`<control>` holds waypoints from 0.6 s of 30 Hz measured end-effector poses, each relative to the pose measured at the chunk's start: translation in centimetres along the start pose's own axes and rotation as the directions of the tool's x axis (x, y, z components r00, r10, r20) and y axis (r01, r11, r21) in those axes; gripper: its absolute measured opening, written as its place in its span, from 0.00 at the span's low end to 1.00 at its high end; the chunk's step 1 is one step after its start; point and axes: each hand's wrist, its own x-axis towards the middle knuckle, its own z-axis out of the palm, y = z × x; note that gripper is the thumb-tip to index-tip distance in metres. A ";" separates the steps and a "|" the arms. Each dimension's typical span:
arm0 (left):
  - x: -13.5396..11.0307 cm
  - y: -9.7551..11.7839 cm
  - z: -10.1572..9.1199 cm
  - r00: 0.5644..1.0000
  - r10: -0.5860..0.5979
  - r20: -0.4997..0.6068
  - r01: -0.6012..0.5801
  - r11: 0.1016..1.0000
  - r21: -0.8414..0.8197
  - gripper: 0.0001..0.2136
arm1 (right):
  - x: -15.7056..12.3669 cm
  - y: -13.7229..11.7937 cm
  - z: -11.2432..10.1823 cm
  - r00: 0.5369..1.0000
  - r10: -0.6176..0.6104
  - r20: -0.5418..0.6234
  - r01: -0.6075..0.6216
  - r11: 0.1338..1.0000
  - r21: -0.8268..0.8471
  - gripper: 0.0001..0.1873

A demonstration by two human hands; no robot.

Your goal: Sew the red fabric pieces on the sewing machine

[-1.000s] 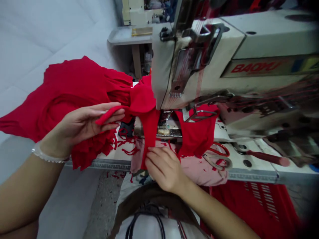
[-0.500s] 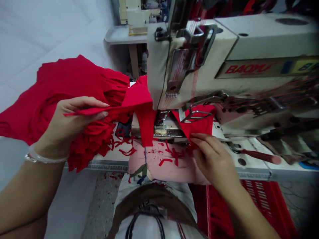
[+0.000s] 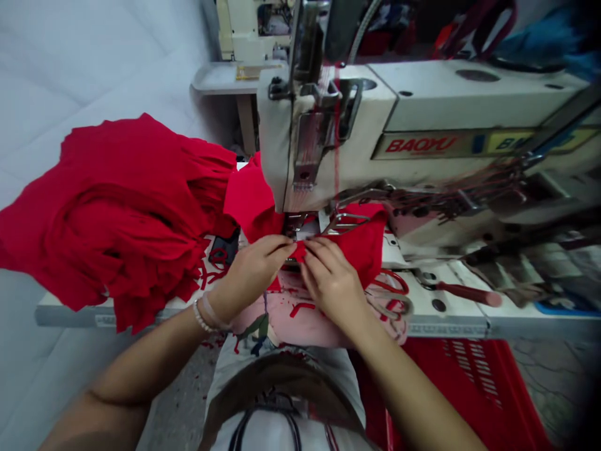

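A heap of bright red knit fabric (image 3: 117, 213) hangs over the left end of the sewing table, and a folded red piece (image 3: 248, 200) runs from it under the head of a white BAOYU industrial sewing machine (image 3: 328, 125). My left hand (image 3: 251, 270) and my right hand (image 3: 331, 279) meet just below the needle area. Their fingertips pinch a small fold of red fabric (image 3: 298, 250). Another red panel (image 3: 361, 247) lies under the metal presser foot (image 3: 345, 222), partly hidden by the machine.
A pink cloth (image 3: 300, 322) with red scraps lies across my lap. Red-handled scissors (image 3: 392, 294) and a red-handled tool (image 3: 469, 294) rest on the white sewing table (image 3: 446, 322). A red plastic crate (image 3: 469, 388) stands below, and another sewing machine (image 3: 248, 31) stands behind.
My left hand has left the fabric heap and moved right to the needle area. My right hand has shifted left, so both hands now pinch the same fold. The view has turned slightly.
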 end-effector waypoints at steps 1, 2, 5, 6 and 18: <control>-0.5 -0.1 0.0 0.999 0.042 0.018 -0.044 0.992 0.118 0.13 | -0.3 -0.1 0.4 0.999 -0.041 0.026 0.044 0.993 -0.111 0.13; -0.8 -0.1 -0.4 0.997 0.063 0.045 -0.071 0.976 0.208 0.13 | -0.7 -0.2 0.6 0.997 -0.057 0.051 0.065 0.982 -0.179 0.15; -1.4 0.2 -1.9 0.986 0.046 0.158 -0.104 0.918 0.384 0.13 | -1.3 0.0 0.5 0.998 -0.036 0.051 0.046 0.975 -0.215 0.17; -1.4 0.5 -2.3 0.982 0.019 0.190 -0.099 0.900 0.424 0.14 | -1.2 0.1 0.4 1.000 -0.005 0.022 0.009 0.983 -0.184 0.16; -1.0 2.2 -1.6 0.948 -0.097 0.302 -0.052 0.892 0.449 0.16 | -0.5 -1.4 0.3 0.988 0.002 0.153 0.041 0.961 -0.272 0.18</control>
